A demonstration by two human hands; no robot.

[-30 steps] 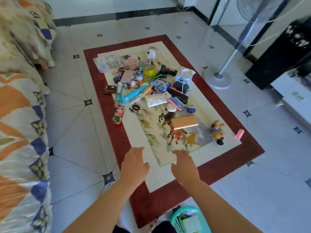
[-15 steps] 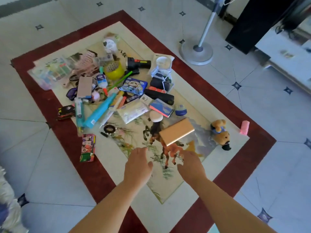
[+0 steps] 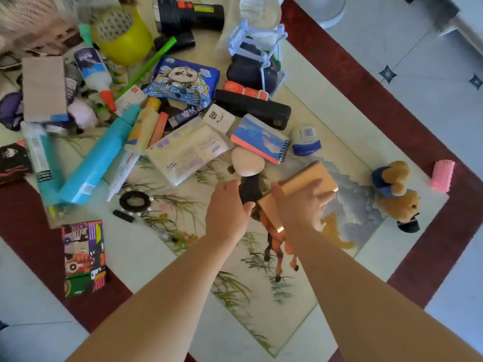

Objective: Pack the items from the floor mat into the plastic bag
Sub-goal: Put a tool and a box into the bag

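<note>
The floor mat (image 3: 431, 244), red-bordered with painted horses, carries a heap of small items. A flat gold box (image 3: 308, 176) lies near its middle. My right hand (image 3: 300, 205) lies over this box, thumb at its left edge and fingers reaching its right end. My left hand (image 3: 227, 212) hovers just left of it, open and holding nothing, below a white oval pebble-like thing (image 3: 247, 162). Close by are a blue spiral notebook (image 3: 258, 138) and a tissue pack (image 3: 185, 150). No plastic bag is in view.
A plush dog (image 3: 397, 194) and a pink roll (image 3: 443, 176) lie at the mat's right side. A colourful carton (image 3: 83, 257) sits on the left border, with a teal tube (image 3: 102, 158) above it. A fan base (image 3: 324, 9) stands on tiles at the top right.
The view has closed in on the mat. Both hands have moved forward; my right hand, which was short of the gold box, is now on it, and my left has come up beside it.
</note>
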